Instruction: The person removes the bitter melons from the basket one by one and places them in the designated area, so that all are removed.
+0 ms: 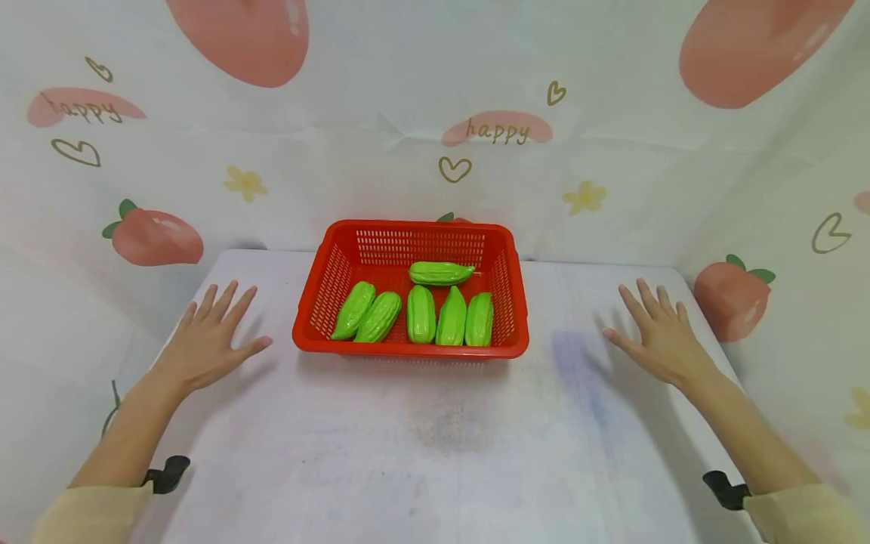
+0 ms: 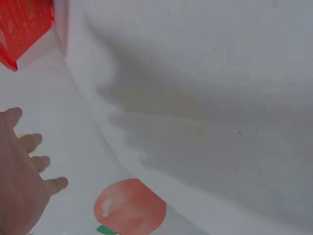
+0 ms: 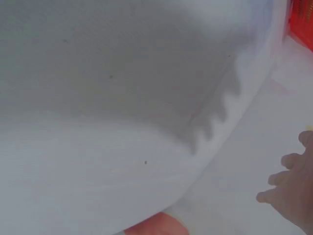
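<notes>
A red plastic basket (image 1: 408, 349) with slotted walls stands at the back middle of the table. Several bright green bitter melons (image 1: 421, 313) lie in it: one bitter melon (image 1: 440, 273) sideways towards the back, the others along the front. To the left of the basket, my left hand (image 1: 209, 340) is held over the table with fingers spread and nothing in it. My right hand (image 1: 661, 338) is likewise spread and holds nothing, off to the basket's right. Both wrist views show fingers apart, with the basket's red corner (image 2: 29, 29) at the left view's edge.
The white table (image 1: 381, 468) carries faint stains, and a purple smudge (image 1: 574, 370) lies near my right hand. Close behind the basket hangs a white cloth (image 1: 367, 166) printed with fruit, hearts and flowers. It also borders both sides.
</notes>
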Motion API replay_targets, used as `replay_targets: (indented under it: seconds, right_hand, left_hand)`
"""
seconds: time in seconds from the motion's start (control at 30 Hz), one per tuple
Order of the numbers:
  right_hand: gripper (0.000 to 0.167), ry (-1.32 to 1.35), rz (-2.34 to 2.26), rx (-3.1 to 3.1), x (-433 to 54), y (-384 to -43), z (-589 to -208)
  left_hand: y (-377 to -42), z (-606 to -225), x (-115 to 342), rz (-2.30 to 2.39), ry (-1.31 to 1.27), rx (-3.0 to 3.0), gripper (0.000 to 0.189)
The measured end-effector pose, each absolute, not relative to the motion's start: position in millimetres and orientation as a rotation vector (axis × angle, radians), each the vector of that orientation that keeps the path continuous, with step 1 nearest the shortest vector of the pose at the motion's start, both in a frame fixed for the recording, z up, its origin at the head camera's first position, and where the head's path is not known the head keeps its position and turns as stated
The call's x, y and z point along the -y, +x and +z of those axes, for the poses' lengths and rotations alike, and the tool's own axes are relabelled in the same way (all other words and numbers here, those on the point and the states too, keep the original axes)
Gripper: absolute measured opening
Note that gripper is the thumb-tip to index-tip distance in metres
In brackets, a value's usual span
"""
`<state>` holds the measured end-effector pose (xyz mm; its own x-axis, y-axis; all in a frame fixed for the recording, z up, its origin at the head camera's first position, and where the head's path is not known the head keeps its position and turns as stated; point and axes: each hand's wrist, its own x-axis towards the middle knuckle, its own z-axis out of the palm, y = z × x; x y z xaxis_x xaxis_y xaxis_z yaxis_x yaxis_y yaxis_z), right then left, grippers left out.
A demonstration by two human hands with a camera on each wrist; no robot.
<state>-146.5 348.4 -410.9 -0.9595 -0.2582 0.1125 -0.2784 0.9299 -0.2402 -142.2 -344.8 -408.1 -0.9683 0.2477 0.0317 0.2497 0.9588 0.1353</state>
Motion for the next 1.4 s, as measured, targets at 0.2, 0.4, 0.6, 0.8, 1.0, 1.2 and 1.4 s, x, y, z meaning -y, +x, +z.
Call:
replay_targets:
  seconds: [0.2, 0.4, 0.6, 0.8, 1.0, 1.2, 1.4]
  right_hand:
    - [0.085, 0.499, 0.392, 2.996, -342, -153, -405]
    - [0.086, 0.531, 0.427, 2.987, -334, -161, -403]
    - [0.087, 0.589, 0.454, 2.975, -321, -167, -399]
    - [0.085, 0.634, 0.503, 2.977, -309, -173, -391]
    - [0.085, 0.622, 0.534, 3.005, -298, -178, -385]
    - [0.082, 0.627, 0.569, 2.998, -287, -184, -376]
    - [0.077, 0.727, 0.626, 2.908, -276, -192, -374]
  left_hand:
    - [-147, -404, 341, -0.344, -0.452, 3.064, 0.087]
    - [-156, -402, 333, -0.447, -0.472, 3.050, 0.083]
    - [-163, -401, 325, -0.483, -0.446, 3.065, 0.083]
    - [-168, -400, 317, -0.505, -0.481, 3.035, 0.081]
    - [-172, -395, 307, -0.545, -0.462, 3.070, 0.082]
    - [-180, -393, 298, -0.695, -0.403, 3.098, 0.083]
    - [-188, -391, 291, -0.816, -0.370, 3.113, 0.083]
